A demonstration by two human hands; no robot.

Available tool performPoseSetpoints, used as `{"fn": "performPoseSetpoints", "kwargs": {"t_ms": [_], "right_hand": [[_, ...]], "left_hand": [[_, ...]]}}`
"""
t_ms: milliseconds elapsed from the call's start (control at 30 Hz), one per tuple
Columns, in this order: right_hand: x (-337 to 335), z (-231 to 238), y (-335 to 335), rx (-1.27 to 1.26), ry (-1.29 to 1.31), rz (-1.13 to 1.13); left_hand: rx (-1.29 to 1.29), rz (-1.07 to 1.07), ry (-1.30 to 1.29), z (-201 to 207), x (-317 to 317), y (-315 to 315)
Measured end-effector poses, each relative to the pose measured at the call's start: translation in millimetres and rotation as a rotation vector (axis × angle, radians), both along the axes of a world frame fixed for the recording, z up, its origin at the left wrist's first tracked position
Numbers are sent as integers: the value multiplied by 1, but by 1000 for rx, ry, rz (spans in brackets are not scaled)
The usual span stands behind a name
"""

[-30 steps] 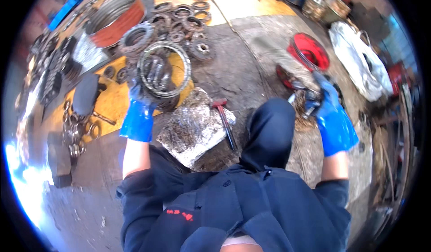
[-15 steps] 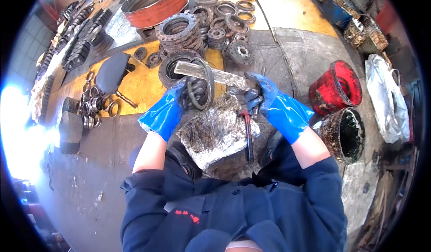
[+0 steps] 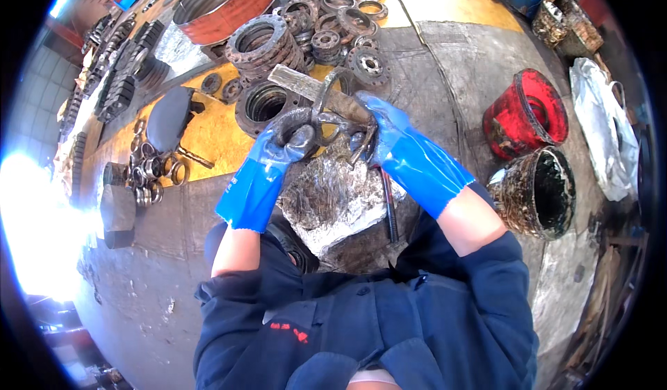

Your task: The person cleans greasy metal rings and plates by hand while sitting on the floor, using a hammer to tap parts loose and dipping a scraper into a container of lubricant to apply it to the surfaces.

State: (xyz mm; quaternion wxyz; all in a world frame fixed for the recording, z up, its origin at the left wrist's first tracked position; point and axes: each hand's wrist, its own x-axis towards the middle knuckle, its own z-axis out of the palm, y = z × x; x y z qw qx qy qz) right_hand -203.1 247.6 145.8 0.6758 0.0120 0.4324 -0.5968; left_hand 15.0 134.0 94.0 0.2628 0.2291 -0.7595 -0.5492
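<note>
My left hand, in a blue rubber glove with dark grime on the fingers, is closed around the lower side of a greasy metal ring. The ring is tilted up and crosses in front of a flat, worn bar; whether it encircles the bar I cannot tell. My right hand, gloved likewise, grips the bar's right end, its fingertips partly hidden. Below both hands lies a silvery, grease-smeared block. A dark-handled tool leans at the block's right side, its upper end hidden by my right hand.
Beyond my hands stand stacked rusty flanged rings and a large orange drum ring. To the left are a stool-like grey seat and small rings. On the right stand a red bucket, a grimy bucket and a white sack.
My left hand has turned and shifted slightly right, tilting the ring across the bar. My right hand has moved a little left and up with the bar. The whole view has shifted slightly.
</note>
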Motion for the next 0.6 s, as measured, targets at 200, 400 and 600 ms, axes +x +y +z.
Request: {"fn": "performPoseSetpoints", "kwargs": {"t_ms": [200, 400, 600], "right_hand": [[11, -2, 6, -105, -35, 32], [20, 5, 5, -148, -38, 123], [-8, -11, 6, -160, 166, 183]], "left_hand": [[-156, 86, -196, 17, -5, 27], [-368, 399, 9, -14, 11, 20], [427, 504, 173, 14, 22, 17]]}}
